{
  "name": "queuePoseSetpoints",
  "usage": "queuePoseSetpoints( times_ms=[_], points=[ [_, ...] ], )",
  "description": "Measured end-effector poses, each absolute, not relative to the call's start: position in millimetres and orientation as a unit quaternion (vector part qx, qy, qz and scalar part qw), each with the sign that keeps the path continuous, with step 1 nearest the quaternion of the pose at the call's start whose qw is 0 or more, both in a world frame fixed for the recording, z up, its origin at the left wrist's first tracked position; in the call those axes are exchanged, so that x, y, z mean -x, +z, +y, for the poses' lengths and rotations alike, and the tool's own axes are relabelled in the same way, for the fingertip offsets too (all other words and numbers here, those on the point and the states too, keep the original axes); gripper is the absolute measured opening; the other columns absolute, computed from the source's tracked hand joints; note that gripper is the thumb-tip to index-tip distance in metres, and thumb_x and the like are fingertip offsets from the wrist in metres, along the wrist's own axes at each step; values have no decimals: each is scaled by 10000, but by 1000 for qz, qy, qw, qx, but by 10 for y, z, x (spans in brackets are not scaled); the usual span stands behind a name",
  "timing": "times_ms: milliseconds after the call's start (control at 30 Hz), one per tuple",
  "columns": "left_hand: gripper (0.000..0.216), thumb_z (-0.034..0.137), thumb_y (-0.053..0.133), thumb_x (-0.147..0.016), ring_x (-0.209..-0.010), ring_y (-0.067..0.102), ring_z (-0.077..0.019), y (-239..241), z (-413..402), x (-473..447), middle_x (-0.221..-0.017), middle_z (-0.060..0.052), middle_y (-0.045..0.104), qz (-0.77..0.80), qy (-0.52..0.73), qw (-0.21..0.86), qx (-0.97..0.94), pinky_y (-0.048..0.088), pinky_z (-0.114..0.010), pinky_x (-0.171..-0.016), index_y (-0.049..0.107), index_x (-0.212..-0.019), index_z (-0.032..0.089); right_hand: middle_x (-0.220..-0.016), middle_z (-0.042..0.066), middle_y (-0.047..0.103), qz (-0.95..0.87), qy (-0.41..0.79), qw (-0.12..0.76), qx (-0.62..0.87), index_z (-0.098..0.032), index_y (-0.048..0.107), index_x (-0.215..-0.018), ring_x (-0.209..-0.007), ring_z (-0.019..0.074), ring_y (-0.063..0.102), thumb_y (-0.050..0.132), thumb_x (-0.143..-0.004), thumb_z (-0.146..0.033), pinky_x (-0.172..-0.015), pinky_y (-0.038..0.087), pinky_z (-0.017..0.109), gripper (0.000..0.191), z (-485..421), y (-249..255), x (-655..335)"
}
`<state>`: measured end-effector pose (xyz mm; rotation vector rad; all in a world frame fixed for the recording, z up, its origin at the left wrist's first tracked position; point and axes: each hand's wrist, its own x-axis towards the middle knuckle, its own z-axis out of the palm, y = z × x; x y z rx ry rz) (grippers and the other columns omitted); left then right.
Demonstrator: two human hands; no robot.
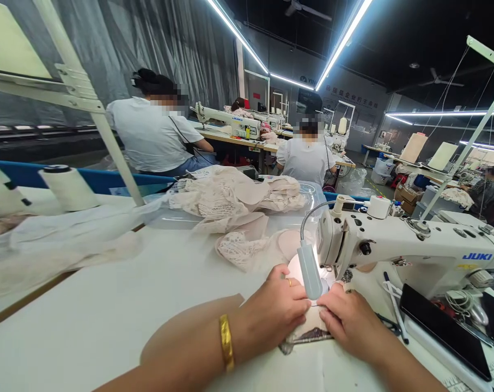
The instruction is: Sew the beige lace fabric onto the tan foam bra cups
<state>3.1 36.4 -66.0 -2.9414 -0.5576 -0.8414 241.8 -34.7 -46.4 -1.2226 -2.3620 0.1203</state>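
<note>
A white sewing machine (418,245) stands at the right, and both hands work in front of its needle area. My left hand (277,307), with a gold bracelet at the wrist, has its fingers closed on the edge of a pale fabric piece (298,267). From the other side, my right hand (351,321) pinches the same fabric close to the left fingertips. A grey gooseneck lamp (310,272) hangs over the work and hides the needle and part of the fabric. Pale lace fabric (241,247) lies just beyond.
A heap of lace pieces (230,190) lies in a clear plastic tray (171,220) behind. To the right are a black phone-like slab (445,332), a pen (396,307) and black scissors (388,325). Thread cones (69,188) stand left. Co-workers sit ahead at other machines.
</note>
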Motion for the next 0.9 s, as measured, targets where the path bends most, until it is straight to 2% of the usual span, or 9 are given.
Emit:
queuePoseSetpoints(
  times_ms=[267, 333, 400, 467, 500, 600, 733, 800, 900],
  points=[
    [173, 156, 531, -989, -854, 631, -237, -370, 458, 18, -921, -15, 734, -220, -234, -12, 947, 357, -490, -993, 642, -880, 233, -958, 55, 630, -848, 35, 206, 487, -237, 656, -1075, -838, 243, 575, 544, -1008, -179, -726, 438, 347, 143, -310, -510, -2417],
    [241, 176, 437, -1039, -1087, 649, -289, -271, 519, 69, -1157, -76, 740, -277, -242, -18, 930, 379, -489, -1038, 670, -1036, 239, -943, 52, 620, -849, 36, 204, 486, -233, 652, -1069, -818, 239, 563, 538, -1008, -172, -717, 432, 346, 143, -316, -491, -2410],
    [366, 166, 356, -1058, -1264, 612, -309, -206, 615, 148, -1385, -145, 675, -334, -257, -20, 907, 417, -459, -1053, 592, -1335, 206, -915, 43, 608, -849, 39, 197, 489, -230, 637, -1014, -783, 227, 547, 536, -1006, -162, -701, 420, 340, 122, -318, -478, -2405],
    [467, 109, 352, -1017, -1192, 665, -291, -182, 717, 249, -1348, -161, 703, -366, -240, -26, 899, 471, -413, -980, 490, -1460, 161, -907, 37, 608, -845, 43, 193, 497, -233, 629, -988, -779, 223, 542, 549, -1003, -162, -702, 418, 335, 108, -315, -481, -2406],
    [479, 67, 364, -971, -1078, 703, -277, -179, 757, 303, -1233, -131, 750, -374, -223, -30, 900, 485, -394, -919, 526, -1412, 166, -915, 37, 616, -842, 43, 196, 500, -236, 634, -1002, -793, 226, 546, 561, -1002, -166, -712, 422, 335, 102, -312, -490, -2409],
    [368, -4, 379, -859, -821, 708, -257, -160, 783, 447, -917, -65, 765, -378, -168, -31, 910, 455, -394, -820, 635, -1024, 203, -932, 40, 642, -841, 43, 209, 498, -243, 661, -1105, -838, 240, 555, 599, -994, -174, -725, 425, 334, 145, -303, -529, -2420],
    [233, 162, 471, -946, -654, 618, -239, -61, 563, 491, -734, -42, 677, -356, -105, -32, 928, 397, -395, -740, 527, -725, 211, -938, 48, 648, -839, 33, 213, 500, -238, 682, -1137, -884, 253, 559, 627, -988, -170, -732, 429, 333, 173, -303, -546, -2410],
    [238, 237, 562, -948, -676, 615, -229, -9, 392, 434, -751, -30, 670, -341, -70, -78, 934, 407, -371, -723, 515, -716, 208, -944, 49, 649, -840, 28, 213, 499, -235, 682, -1110, -899, 256, 559, 630, -989, -168, -751, 438, 338, 147, -305, -529, -2398],
    [148, 226, 619, -927, -837, 670, -241, 41, 204, 337, -951, -54, 712, -314, -47, -170, 933, 462, -333, -739, 597, -782, 206, -925, 45, 640, -839, 27, 209, 501, -228, 673, -1055, -889, 255, 555, 629, -990, -173, -743, 431, 334, 95, -307, -501, -2389]
  ],
)
